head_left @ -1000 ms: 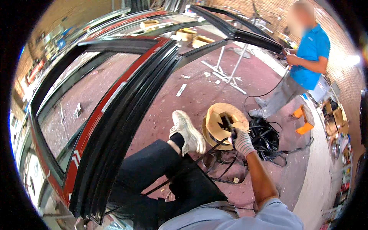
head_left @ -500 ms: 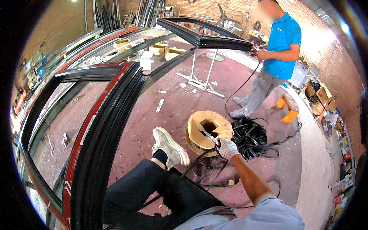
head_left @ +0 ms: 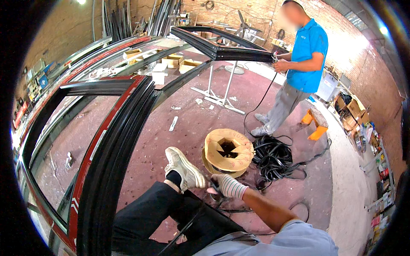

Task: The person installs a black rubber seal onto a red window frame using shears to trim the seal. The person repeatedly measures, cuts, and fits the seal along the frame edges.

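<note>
Right hand (head_left: 230, 186) in a grey-and-white striped knit glove, fingers curled together around a small dark object (head_left: 214, 185) just in front of a round tan spool (head_left: 212, 147).
The object, too blurred to identify, sits beside the off-white sneaker (head_left: 183, 168); a thin, flat black strip (head_left: 186, 227) slants over the black cloth trousers (head_left: 149, 209). The left hand is out of view, so I cannot tell how its fingers stand. The spool has a flat disc face with a jagged opening; a glossy, tangled black heap of strip (head_left: 273, 155) lies beside it. Long, ribbed black profiles (head_left: 111, 158) with a red edge block the left side. Beyond, a blue-shirted co-worker (head_left: 308, 55) stands at an angular black frame (head_left: 243, 54), near an orange-legged stool (head_left: 317, 134).
</note>
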### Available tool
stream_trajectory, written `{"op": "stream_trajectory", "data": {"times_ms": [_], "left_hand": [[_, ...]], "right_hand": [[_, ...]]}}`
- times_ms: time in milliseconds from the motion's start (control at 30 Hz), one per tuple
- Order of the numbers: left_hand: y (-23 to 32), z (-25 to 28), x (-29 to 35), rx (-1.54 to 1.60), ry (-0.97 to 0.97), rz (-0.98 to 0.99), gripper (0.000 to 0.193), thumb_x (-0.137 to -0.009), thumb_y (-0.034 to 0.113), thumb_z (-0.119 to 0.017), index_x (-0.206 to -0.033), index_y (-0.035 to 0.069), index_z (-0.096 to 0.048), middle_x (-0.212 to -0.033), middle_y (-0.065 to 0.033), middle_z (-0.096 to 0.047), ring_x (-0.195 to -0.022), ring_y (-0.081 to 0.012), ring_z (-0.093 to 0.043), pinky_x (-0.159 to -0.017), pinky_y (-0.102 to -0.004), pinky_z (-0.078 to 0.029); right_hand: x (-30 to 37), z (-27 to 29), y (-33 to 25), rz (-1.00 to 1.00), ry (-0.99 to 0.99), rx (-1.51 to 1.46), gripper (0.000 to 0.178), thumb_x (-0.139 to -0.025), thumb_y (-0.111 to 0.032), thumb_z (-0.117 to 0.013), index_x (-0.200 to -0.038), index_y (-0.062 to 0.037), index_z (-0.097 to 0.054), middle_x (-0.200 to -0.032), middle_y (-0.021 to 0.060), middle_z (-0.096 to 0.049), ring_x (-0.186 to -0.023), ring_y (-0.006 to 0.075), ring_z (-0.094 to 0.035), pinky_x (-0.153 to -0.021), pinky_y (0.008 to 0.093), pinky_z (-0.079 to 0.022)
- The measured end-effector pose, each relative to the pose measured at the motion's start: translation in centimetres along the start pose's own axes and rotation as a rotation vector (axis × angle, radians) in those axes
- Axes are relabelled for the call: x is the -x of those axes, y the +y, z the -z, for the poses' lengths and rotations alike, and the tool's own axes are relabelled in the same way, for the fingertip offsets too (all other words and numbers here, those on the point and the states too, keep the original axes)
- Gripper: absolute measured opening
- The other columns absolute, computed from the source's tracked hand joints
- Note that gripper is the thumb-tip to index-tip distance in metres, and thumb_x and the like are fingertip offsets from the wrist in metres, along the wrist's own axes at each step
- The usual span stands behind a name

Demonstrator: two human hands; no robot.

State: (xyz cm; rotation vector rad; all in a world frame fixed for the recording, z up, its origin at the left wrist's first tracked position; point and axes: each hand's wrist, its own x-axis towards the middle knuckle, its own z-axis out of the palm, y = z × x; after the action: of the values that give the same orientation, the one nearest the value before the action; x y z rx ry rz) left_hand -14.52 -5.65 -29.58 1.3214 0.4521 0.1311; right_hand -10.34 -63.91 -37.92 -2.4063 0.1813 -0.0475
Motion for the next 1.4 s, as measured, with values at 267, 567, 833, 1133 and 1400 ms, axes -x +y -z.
{"op": "stream_trajectory", "data": {"times_ms": [267, 567, 833, 1133, 1400], "left_hand": [[2.2, -16.7, 4.1, -0.172, -0.578, 0.206, 0.028, -0.101, 0.026, -0.042, -0.092, 0.002, -0.053, -0.082, -0.0163, -0.070, -0.045, -0.0134, -0.049, -0.040, -0.0260, -0.037], [1.7, -18.0, 2.8, -0.098, -0.766, 0.386, 0.032, -0.101, 0.033, -0.062, -0.116, 0.005, -0.068, -0.082, 0.0020, -0.067, -0.060, -0.0019, -0.048, -0.055, -0.0176, -0.038], [0.9, -17.8, 2.8, -0.106, -0.711, 0.401, 0.026, -0.102, 0.027, -0.061, -0.109, 0.003, -0.067, -0.082, 0.0017, -0.067, -0.058, -0.0017, -0.047, -0.054, -0.0185, -0.038], [0.3, -17.2, 2.6, -0.068, -0.643, 0.413, 0.026, -0.101, 0.023, -0.062, -0.107, -0.002, -0.066, -0.082, -0.0036, -0.067, -0.065, -0.0060, -0.060, -0.062, -0.0220, -0.050], [-0.4, -16.7, 2.7, -0.090, -0.679, 0.384, 0.025, -0.104, 0.025, -0.057, -0.110, 0.002, -0.064, -0.087, -0.0030, -0.068, -0.068, -0.0083, -0.061, -0.065, -0.0237, -0.051]], "right_hand": [[3.6, 0.8, -15.1, -0.077, -0.368, -0.531, 0.026, -0.085, -0.017, -0.080, -0.098, -0.0011, -0.064, -0.085, 0.0021, -0.064, -0.081, 0.0106, -0.058, -0.075, 0.0293, -0.050], [7.2, -3.6, -16.4, -0.202, -0.607, -0.863, 0.026, -0.090, -0.025, -0.077, -0.092, -0.0053, -0.061, -0.076, -0.0045, -0.056, -0.065, 0.0049, -0.050, -0.056, 0.0188, -0.037], [8.1, -3.4, -17.5, -0.234, -0.832, -0.779, 0.049, -0.088, -0.048, -0.076, -0.091, -0.0029, -0.057, -0.075, -0.0050, -0.047, -0.066, 0.0049, -0.042, -0.058, 0.0209, -0.034], [7.8, -2.7, -18.6, -0.390, -0.908, -0.729, 0.018, -0.087, -0.015, -0.074, -0.094, -0.0027, -0.063, -0.078, -0.0060, -0.057, -0.064, 0.0020, -0.049, -0.056, 0.0179, -0.037], [7.2, -2.7, -19.2, -0.345, -0.903, -0.595, 0.019, -0.093, -0.023, -0.069, -0.090, -0.0046, -0.064, -0.080, -0.0050, -0.059, -0.071, 0.0053, -0.053, -0.062, 0.0213, -0.041]]}}
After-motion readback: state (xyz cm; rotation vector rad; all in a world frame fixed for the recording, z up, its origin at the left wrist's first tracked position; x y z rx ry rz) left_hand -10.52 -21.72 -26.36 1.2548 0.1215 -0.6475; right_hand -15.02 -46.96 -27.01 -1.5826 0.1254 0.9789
